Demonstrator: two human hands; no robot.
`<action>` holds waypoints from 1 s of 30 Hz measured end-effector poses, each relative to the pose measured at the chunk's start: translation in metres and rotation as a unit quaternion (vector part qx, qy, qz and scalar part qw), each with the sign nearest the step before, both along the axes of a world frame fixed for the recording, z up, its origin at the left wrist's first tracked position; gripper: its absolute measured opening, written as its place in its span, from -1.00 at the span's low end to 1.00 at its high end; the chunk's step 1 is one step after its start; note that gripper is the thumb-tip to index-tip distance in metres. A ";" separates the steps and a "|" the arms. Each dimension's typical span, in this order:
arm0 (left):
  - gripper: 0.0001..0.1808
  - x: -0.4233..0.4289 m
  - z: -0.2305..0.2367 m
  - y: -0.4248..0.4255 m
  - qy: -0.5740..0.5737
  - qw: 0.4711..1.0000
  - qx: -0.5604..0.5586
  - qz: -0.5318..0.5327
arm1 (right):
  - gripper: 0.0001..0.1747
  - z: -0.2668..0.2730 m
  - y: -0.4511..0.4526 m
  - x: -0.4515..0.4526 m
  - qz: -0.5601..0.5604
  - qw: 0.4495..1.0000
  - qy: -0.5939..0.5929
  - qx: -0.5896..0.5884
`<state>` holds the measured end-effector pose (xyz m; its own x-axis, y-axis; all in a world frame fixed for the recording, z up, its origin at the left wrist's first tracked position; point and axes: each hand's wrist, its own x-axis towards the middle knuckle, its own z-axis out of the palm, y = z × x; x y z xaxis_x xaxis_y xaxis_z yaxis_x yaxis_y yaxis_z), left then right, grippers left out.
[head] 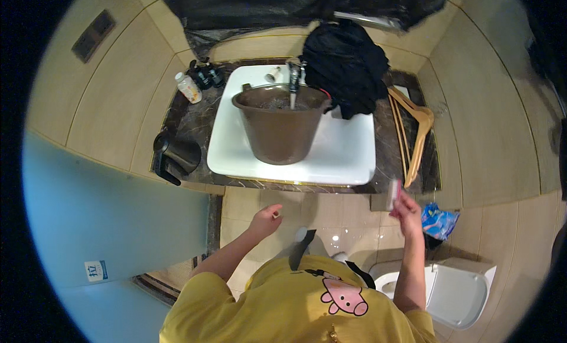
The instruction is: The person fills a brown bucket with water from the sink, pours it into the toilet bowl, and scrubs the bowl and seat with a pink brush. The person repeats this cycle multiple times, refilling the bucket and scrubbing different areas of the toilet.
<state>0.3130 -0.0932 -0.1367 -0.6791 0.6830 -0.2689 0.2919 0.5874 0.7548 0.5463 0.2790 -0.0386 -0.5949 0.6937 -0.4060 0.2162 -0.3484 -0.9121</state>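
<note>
My right hand [406,210] grips a small white-and-pink brush-like object [394,194], blurred, just off the counter's front edge. Nothing is in my left hand [266,220], which hangs in front of the counter with its fingers partly curled and the index finger and thumb apart. Before me a brown plastic bucket [282,135] stands in the white washbasin [345,166]. Water runs from the chrome faucet [294,73] into it, and bubbles show on the water inside. Dark cloth [345,68] is heaped at the bucket's right, behind the basin.
Wooden hangers [418,130] lie on the right of the dark stone counter [199,117]. A black kettle [179,155], a white bottle [188,88] and dark pump bottles [207,75] stand left. Below right are a blue plastic packet [440,222] and a toilet [460,294]; frosted glass [119,219] stands left.
</note>
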 end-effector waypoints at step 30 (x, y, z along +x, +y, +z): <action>-0.66 -0.041 -0.016 -0.076 -0.064 0.892 0.079 0.441 | -0.66 0.078 0.011 -0.484 0.502 0.714 0.131 0.471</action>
